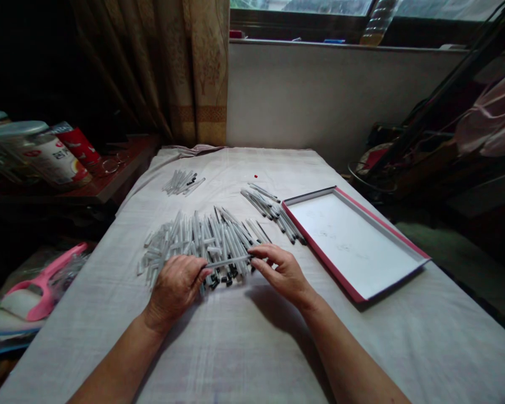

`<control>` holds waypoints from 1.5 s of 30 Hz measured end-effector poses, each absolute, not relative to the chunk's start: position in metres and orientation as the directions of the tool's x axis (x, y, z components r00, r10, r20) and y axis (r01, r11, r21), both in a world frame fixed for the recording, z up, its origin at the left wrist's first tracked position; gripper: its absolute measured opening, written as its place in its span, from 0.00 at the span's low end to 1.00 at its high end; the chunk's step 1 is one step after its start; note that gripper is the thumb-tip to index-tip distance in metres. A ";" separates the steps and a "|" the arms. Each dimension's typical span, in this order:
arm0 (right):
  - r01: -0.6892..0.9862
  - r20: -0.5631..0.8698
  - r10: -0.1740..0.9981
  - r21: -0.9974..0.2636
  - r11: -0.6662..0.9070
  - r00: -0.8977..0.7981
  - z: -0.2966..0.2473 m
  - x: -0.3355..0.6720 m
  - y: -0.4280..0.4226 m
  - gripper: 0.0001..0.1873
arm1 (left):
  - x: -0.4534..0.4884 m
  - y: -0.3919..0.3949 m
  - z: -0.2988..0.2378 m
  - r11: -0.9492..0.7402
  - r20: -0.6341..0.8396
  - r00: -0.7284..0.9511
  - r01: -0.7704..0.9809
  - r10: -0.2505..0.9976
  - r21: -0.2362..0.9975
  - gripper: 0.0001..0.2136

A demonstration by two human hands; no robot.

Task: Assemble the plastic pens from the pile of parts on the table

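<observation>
Between my two hands a clear pen (229, 261) is held level, just over the near side of a pile of pens and pen parts (193, 235). My left hand (179, 283) is closed on its left end. At the right end, the thumb and forefinger of my right hand (281, 273) pinch the dark tip. The pile has clear barrels and small black pieces, with black caps (227, 279) at its near edge. Beyond my right hand, a group of black-ended pens (273, 212) lies against a shallow box lid.
The red-edged white box lid (357, 241) lies at the right of the cloth-covered table (244, 359). A smaller group of pen parts (180, 183) is at the back left, and a tiny red piece (256, 176) at the back. Jars (46, 154) stand on a side table.
</observation>
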State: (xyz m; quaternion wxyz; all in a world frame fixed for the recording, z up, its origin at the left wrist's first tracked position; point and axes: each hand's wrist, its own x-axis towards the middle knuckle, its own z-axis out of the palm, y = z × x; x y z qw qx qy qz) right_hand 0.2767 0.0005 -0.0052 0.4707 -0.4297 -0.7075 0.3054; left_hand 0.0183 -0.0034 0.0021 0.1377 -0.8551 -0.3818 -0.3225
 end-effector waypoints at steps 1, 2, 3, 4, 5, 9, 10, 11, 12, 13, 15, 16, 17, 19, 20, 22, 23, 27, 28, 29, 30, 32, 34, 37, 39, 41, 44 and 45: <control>0.335 0.369 0.912 -0.848 0.410 -0.181 -0.006 0.276 0.001 0.10 | 0.018 -0.003 0.002 -0.671 0.659 0.496 0.741 0.565 0.018 0.11; 0.349 0.333 0.927 -0.859 0.374 -0.174 -0.006 0.276 0.001 0.12 | 0.018 -0.003 0.002 -0.671 0.659 0.493 0.741 0.568 0.024 0.10; 0.359 0.301 0.939 -0.868 0.343 -0.168 -0.005 0.275 0.001 0.14 | 0.018 -0.004 0.002 -0.670 0.658 0.491 0.741 0.571 0.028 0.10; 0.362 0.276 0.948 -0.877 0.317 -0.161 -0.005 0.275 0.001 0.15 | 0.018 -0.004 0.002 -0.669 0.654 0.491 0.743 0.575 0.030 0.11; 0.358 0.259 0.953 -0.885 0.299 -0.154 -0.004 0.274 0.001 0.15 | 0.018 -0.004 0.002 -0.667 0.648 0.492 0.744 0.581 0.033 0.10; 0.317 0.238 0.962 -0.910 0.268 -0.132 -0.001 0.274 0.001 0.14 | 0.018 -0.005 0.003 -0.666 0.641 0.495 0.745 0.587 0.035 0.10; 0.308 0.227 0.964 -0.915 0.259 -0.137 -0.001 0.274 0.001 0.15 | 0.018 -0.006 0.003 -0.669 0.643 0.497 0.742 0.583 0.033 0.10; 0.303 0.211 0.967 -0.921 0.246 -0.144 0.000 0.274 0.002 0.17 | 0.019 -0.006 0.004 -0.672 0.645 0.500 0.740 0.578 0.029 0.11; 0.300 0.194 0.969 -0.925 0.232 -0.150 0.000 0.274 0.002 0.19 | 0.019 -0.006 0.004 -0.675 0.645 0.503 0.738 0.575 0.026 0.11; 0.297 0.181 0.971 -0.929 0.221 -0.155 0.001 0.274 0.002 0.20 | 0.019 -0.006 0.004 -0.677 0.643 0.506 0.736 0.575 0.025 0.11; 0.291 0.178 0.970 -0.931 0.220 -0.165 0.002 0.273 0.002 0.19 | 0.019 -0.005 0.004 -0.677 0.638 0.511 0.735 0.576 0.023 0.11; 0.286 0.185 0.968 -0.931 0.228 -0.171 0.002 0.274 0.002 0.17 | 0.019 -0.005 0.003 -0.676 0.638 0.511 0.736 0.576 0.022 0.11; 0.279 0.194 0.965 -0.930 0.238 -0.176 0.002 0.274 0.002 0.14 | 0.019 -0.005 0.003 -0.676 0.638 0.511 0.737 0.576 0.020 0.11; 0.262 0.208 0.961 -0.932 0.251 -0.181 0.001 0.276 0.002 0.10 | 0.019 -0.004 0.002 -0.677 0.638 0.513 0.736 0.574 0.018 0.12; 0.255 0.208 0.962 -0.934 0.249 -0.177 0.001 0.276 0.002 0.11 | 0.019 -0.004 0.002 -0.677 0.636 0.514 0.735 0.575 0.018 0.12; 0.252 0.190 0.968 -0.941 0.227 -0.164 -0.002 0.277 0.002 0.12 | 0.019 -0.004 0.002 -0.680 0.635 0.518 0.733 0.574 0.017 0.12; 0.255 0.175 0.972 -0.944 0.211 -0.157 -0.003 0.277 0.003 0.13 | 0.019 -0.004 0.001 -0.682 0.635 0.520 0.731 0.571 0.015 0.12; 0.251 0.152 0.978 -0.950 0.185 -0.145 -0.005 0.276 0.003 0.15 | 0.020 -0.004 0.001 -0.687 0.632 0.523 0.727 0.571 0.019 0.12; 0.240 0.159 0.976 -0.952 0.191 -0.145 -0.005 0.276 0.003 0.12 | 0.019 -0.004 0.001 -0.686 0.626 0.524 0.727 0.578 0.025 0.11; 0.229 0.166 0.976 -0.953 0.196 -0.144 -0.004 0.276 0.003 0.10 | 0.019 -0.004 0.000 -0.685 0.620 0.524 0.728 0.584 0.031 0.11; 0.221 0.166 0.976 -0.956 0.195 -0.140 -0.004 0.276 0.003 0.11 | 0.019 -0.004 0.000 -0.685 0.617 0.524 0.728 0.588 0.035 0.11; 0.220 0.146 0.980 -0.960 0.174 -0.136 -0.005 0.276 0.003 0.12 | 0.019 -0.004 -0.001 -0.686 0.615 0.523 0.727 0.590 0.039 0.11; 0.234 0.111 0.983 -0.962 0.143 -0.145 -0.005 0.275 0.003 0.13 | 0.018 -0.004 -0.002 -0.686 0.610 0.521 0.726 0.597 0.051 0.11; 0.237 0.111 0.982 -0.960 0.146 -0.156 -0.005 0.275 0.003 0.15 | 0.017 -0.004 -0.004 -0.684 0.596 0.518 0.725 0.614 0.075 0.10; 0.210 0.135 0.979 -0.964 0.166 -0.153 -0.004 0.275 0.003 0.10 | 0.017 -0.004 -0.005 -0.686 0.599 0.517 0.723 0.611 0.076 0.10; 0.184 0.136 0.978 -0.969 0.164 -0.155 -0.005 0.274 0.003 0.12 | 0.017 -0.004 -0.005 -0.686 0.607 0.515 0.724 0.604 0.069 0.11; 0.204 0.082 0.983 -0.972 0.115 -0.163 -0.005 0.273 0.002 0.12 | 0.018 -0.004 -0.004 -0.681 0.609 0.511 0.729 0.607 0.067 0.11; 0.216 0.072 0.983 -0.970 0.108 -0.168 -0.005 0.274 0.002 0.14 | 0.018 -0.004 -0.003 -0.680 0.601 0.513 0.729 0.613 0.071 0.11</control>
